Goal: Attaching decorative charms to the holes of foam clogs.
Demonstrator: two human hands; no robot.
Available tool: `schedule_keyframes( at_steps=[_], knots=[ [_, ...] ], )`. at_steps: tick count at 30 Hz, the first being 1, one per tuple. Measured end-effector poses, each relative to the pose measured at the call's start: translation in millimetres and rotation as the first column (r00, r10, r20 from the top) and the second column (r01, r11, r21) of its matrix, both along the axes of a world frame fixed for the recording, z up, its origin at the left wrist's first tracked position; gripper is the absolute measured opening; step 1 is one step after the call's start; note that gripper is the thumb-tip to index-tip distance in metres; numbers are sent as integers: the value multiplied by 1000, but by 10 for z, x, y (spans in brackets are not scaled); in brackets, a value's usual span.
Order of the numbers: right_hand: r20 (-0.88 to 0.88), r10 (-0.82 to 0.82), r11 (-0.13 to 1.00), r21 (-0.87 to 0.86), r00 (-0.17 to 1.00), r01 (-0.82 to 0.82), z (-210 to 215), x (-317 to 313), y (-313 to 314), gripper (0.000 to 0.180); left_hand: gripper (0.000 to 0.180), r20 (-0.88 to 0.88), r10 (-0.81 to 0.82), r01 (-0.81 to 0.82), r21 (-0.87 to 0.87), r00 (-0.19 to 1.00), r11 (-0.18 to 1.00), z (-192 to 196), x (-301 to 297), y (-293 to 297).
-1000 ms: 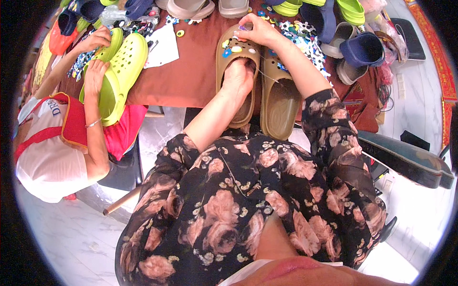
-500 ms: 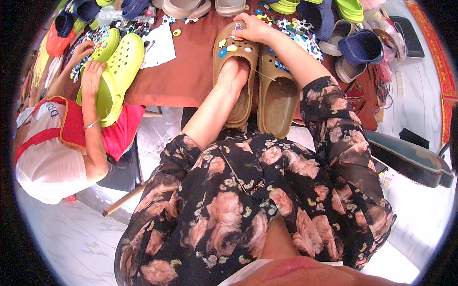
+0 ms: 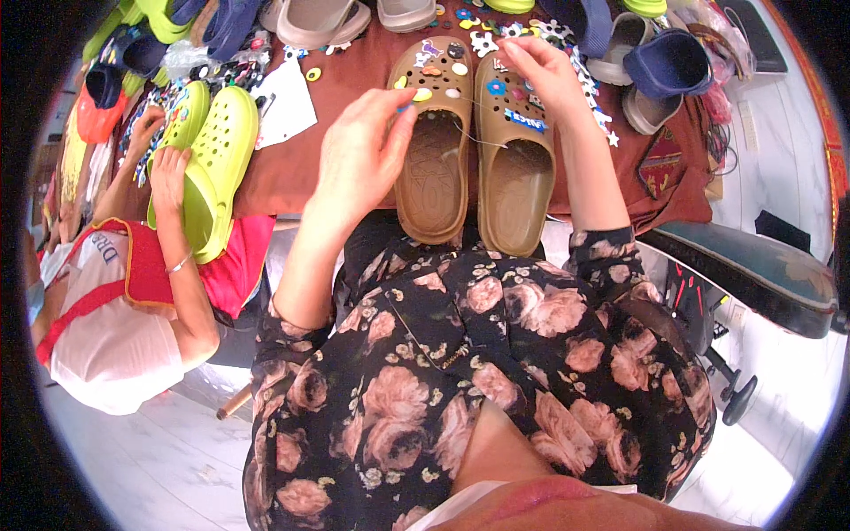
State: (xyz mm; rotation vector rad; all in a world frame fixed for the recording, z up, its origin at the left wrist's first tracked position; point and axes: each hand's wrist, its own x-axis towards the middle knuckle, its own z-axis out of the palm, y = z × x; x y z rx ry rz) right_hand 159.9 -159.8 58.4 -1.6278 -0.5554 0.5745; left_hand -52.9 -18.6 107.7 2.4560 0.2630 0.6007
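Observation:
Two brown clogs stand side by side at the table's near edge, toes pointing away. The left clog (image 3: 431, 168) carries small colourful charms over its holed toe. The right clog (image 3: 518, 186) has a blue flower charm (image 3: 496, 88) and a blue-and-white charm. My left hand (image 3: 359, 150) is beside the left clog's toe, thumb and index finger apart around a blue charm (image 3: 406, 108). Over the right clog's toe is my right hand (image 3: 544, 75), its fingers bent together; what they hold, if anything, is hidden. A thin pale strand (image 3: 482, 140) runs between the clogs.
At left, another person's hands (image 3: 168, 168) hold lime-green clogs (image 3: 226, 142). White paper (image 3: 288, 106) and scattered charms (image 3: 553, 35) lie on the brown cloth. Navy clogs (image 3: 668, 66) and grey clogs (image 3: 310, 22) stand farther back. A dark chair (image 3: 744, 274) is at right.
My left hand has come out of the left clog to beside its toe. My right hand has moved from that clog's toe to above the right clog. The view has shifted slightly.

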Motion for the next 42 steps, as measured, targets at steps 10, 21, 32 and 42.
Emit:
schedule_keyframes(
  at_steps=[10,21,32,42],
  knots=[
    [244,-268,963,61,932,261,-66,-168,-907,16,23,638,-278,488,-176,718,855,1084,-238,-606],
    [192,-285,956,122,939,265,-156,-290,-1042,19,17,576,-240,596,-573,781,562,634,-376,-151],
    [484,152,978,-201,862,-60,17,-1198,-901,41,15,549,-176,521,-573,817,632,406,-338,53],
    [765,173,961,-269,620,65,-122,-1261,-605,65,48,139,29,-13,-116,990,993,-246,39,135]
  ],
)
